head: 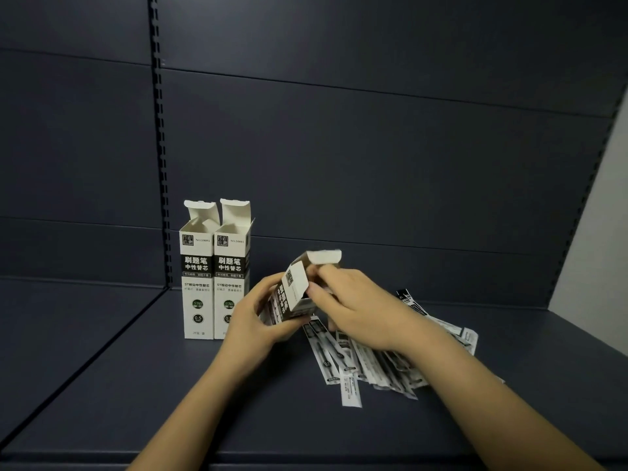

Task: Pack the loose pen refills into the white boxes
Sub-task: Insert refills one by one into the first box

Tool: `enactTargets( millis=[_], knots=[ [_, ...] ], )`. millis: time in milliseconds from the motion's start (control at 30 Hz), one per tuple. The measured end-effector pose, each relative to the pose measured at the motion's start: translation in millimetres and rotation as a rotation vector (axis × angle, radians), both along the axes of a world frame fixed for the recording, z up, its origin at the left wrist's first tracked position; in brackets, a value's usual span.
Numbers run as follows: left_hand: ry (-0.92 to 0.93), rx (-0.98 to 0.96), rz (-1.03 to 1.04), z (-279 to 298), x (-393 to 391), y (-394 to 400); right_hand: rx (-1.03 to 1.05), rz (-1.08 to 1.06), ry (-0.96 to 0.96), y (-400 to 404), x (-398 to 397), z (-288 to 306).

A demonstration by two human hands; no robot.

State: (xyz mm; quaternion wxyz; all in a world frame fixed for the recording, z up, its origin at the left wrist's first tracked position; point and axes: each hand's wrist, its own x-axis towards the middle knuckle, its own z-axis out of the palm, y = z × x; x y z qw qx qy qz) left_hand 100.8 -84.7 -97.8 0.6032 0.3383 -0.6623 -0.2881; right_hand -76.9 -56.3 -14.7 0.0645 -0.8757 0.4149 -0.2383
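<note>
White card with black print makes up the tilted box [293,294] held between both hands above the dark shelf [136,385]. The left hand [253,319] wraps its curled fingers round the box's lower body, thumb on the near face. The right hand [353,307] has its fingers bent at the box's open mouth, just under the raised flap, pinching something there; whether it is a refill I cannot tell. Loose wrapped pen refills [373,362] lie in a heap beneath the right wrist. Left of the left fingers, two more white boxes [214,283] stand upright, touching side by side, flaps open.
</note>
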Motion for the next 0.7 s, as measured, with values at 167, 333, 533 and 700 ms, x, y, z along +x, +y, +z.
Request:
enactTargets(
  millis=[167, 333, 533, 700],
  knots=[
    [0.015, -0.004, 0.010, 1, 0, 1, -0.019, 0.058, 0.049, 7, -14, 8],
    [-0.028, 0.005, 0.018, -3, 2, -3, 0.099, 0.096, -0.190, 18, -50, 13],
    [-0.023, 0.019, 0.008, -2, 0, -1, 0.088, -0.052, -0.346, 5, -82, -6],
    [-0.022, 0.022, 0.014, -2, 0, 0, 0.125, -0.389, -0.082, -28, -104, -43]
  ],
)
